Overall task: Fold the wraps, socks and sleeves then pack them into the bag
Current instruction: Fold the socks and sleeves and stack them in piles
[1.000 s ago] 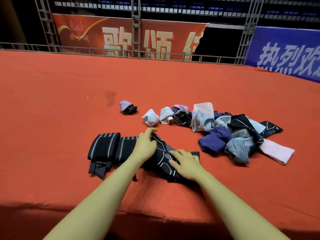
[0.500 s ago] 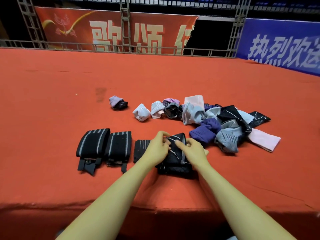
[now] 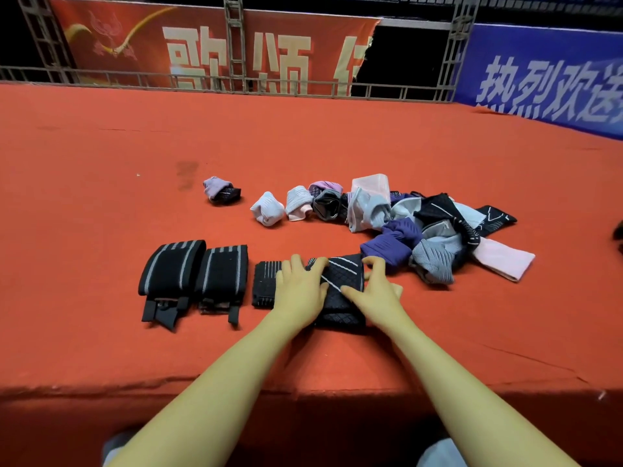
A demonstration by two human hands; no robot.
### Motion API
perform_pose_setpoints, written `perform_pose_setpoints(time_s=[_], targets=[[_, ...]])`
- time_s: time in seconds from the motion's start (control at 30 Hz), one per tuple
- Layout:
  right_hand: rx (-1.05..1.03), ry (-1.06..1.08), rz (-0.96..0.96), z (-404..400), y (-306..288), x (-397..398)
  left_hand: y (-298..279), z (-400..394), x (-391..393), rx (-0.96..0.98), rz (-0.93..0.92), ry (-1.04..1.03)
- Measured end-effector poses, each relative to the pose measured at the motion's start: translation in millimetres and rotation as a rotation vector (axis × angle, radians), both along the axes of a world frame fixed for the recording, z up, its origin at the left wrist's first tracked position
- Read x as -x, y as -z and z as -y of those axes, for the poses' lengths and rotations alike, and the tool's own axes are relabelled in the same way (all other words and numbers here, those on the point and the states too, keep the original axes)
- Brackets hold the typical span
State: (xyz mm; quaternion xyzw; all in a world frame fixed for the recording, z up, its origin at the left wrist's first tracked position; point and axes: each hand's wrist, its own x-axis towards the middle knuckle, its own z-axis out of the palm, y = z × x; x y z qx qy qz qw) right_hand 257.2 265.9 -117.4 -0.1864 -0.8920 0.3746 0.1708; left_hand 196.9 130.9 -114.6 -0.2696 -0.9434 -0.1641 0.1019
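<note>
Black sleeve (image 3: 340, 291), long a second ago, now folded compact. Left hand (image 3: 301, 291) and right hand (image 3: 377, 294) press it flat-fingered (unfolded pile (image 3: 421, 230) waits at two o'clock).

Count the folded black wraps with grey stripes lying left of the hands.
2. One wrap lies furthest left; the second wrap sits right beside it. A smaller black ribbed piece follows, partly under the left hand, possibly another.

You see a red table (image 3: 101, 197). Your sleeve (image 3: 340, 281) is black with white lines and little diamonds. The two wraps (image 3: 195, 271) are black with grey stripes. The pile (image 3: 421, 227) is pink, purple, grey and black.
</note>
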Motion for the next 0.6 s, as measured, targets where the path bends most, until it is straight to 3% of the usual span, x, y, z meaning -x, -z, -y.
perform_pose_setpoints(time_s=[0.07,0.2,0.3,0.37,0.47,0.6], targets=[[0.009,-0.004,-0.041,0,5,-2,4,2,-3,-0.006,-0.103,0.124],[0.08,0.034,-0.101,-3,10,-5,10,9,-8,0.05,-0.082,0.307],[0.069,-0.028,-0.115,-3,15,-13,9,12,-7,0.089,-0.083,0.291],[-0.051,-0.027,-0.097,-1,20,-19,7,11,-7,0.089,-0.087,0.268],[-0.177,-0.008,-0.104,-3,23,-25,7,9,-11,-0.007,-0.072,0.223],[-0.196,-0.061,-0.145,-5,21,-26,9,12,-13,-0.081,-0.025,0.198]])
